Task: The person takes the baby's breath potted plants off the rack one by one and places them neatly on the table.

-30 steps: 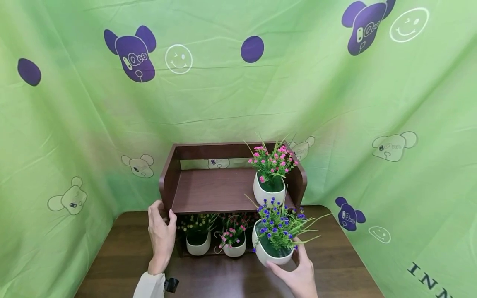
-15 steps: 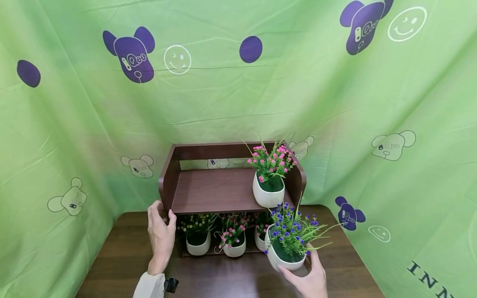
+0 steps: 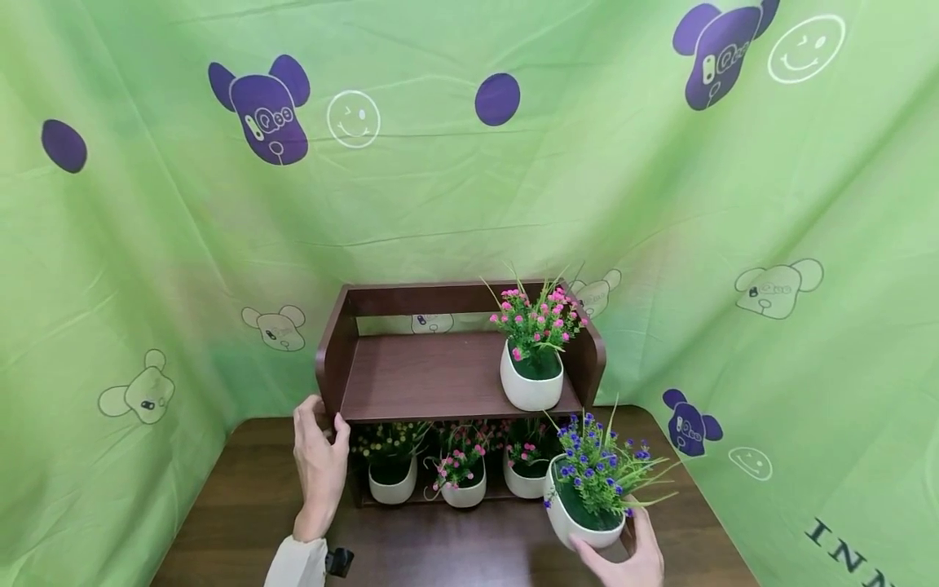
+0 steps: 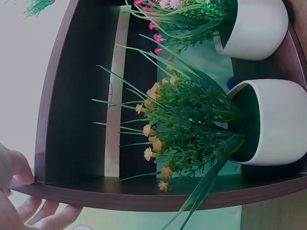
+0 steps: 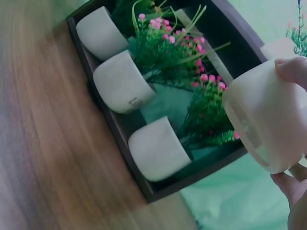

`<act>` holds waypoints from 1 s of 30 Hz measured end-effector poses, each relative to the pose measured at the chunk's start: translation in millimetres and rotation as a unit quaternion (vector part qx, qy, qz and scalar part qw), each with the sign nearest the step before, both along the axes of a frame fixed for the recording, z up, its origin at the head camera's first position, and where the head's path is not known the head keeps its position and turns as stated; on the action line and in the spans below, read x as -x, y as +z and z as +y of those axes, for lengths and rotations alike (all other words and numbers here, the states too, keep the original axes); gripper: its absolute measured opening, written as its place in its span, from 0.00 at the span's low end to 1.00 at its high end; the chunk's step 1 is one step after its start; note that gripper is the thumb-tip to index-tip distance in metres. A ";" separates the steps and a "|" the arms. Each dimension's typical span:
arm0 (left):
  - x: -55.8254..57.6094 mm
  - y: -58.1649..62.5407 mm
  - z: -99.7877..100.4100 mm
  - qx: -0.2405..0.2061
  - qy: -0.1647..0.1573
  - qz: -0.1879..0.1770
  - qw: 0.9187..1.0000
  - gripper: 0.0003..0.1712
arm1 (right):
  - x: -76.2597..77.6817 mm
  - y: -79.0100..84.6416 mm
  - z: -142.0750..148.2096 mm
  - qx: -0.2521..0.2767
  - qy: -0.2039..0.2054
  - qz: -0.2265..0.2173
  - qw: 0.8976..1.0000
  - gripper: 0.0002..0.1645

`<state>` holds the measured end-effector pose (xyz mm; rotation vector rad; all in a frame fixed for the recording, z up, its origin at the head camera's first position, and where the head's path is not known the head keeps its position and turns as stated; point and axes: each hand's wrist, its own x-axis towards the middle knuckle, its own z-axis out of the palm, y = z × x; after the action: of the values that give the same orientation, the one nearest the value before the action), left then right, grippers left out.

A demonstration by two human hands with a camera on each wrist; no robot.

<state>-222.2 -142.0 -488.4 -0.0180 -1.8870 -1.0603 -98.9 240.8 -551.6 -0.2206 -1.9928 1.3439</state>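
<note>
My right hand (image 3: 623,550) grips a white pot of artificial blue flowers (image 3: 587,501) by its lower side. The pot tilts in front of the right end of a dark brown two-tier shelf (image 3: 425,375); in the right wrist view the underside of the white pot (image 5: 268,115) shows, with thumb and fingers on opposite sides. At the shelf's left side panel, my left hand (image 3: 320,465) holds the edge; the left wrist view has the thumb on one face and the fingers (image 4: 57,220) on the other. A pink-flowered pot (image 3: 531,375) stands on the upper tier's right end.
On the lower tier stand a yellow-flowered pot (image 3: 392,481), a middle pink-flowered pot (image 3: 462,481) and a right pink-flowered pot (image 3: 526,469). Under the shelf is a brown wooden table (image 3: 433,554). A green printed cloth (image 3: 433,204) hangs behind and at both sides.
My right hand has carried the blue-flowered pot rightward and slightly down, away from the upper tier's front edge, uncovering the right pot on the lower tier. My left hand stays put.
</note>
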 end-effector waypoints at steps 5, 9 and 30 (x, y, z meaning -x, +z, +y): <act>-0.3 0.5 0.7 -0.003 0.001 -0.001 1.000 0.23 | -2.2 -6.0 8.7 0.014 -0.018 -0.009 1.000 0.50; -1.4 1.2 1.0 -0.003 0.000 0.000 1.000 0.23 | -2.6 -9.4 16.7 0.026 -0.030 -0.020 0.999 0.50; -1.7 0.2 1.1 0.003 0.001 -0.004 1.000 0.23 | 3.7 -46.9 56.6 0.033 -0.043 0.008 0.998 0.47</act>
<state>-220.5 -140.9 -488.3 -0.0156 -1.8960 -1.0551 -102.6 297.4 -598.5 -0.3218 -1.9049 1.3544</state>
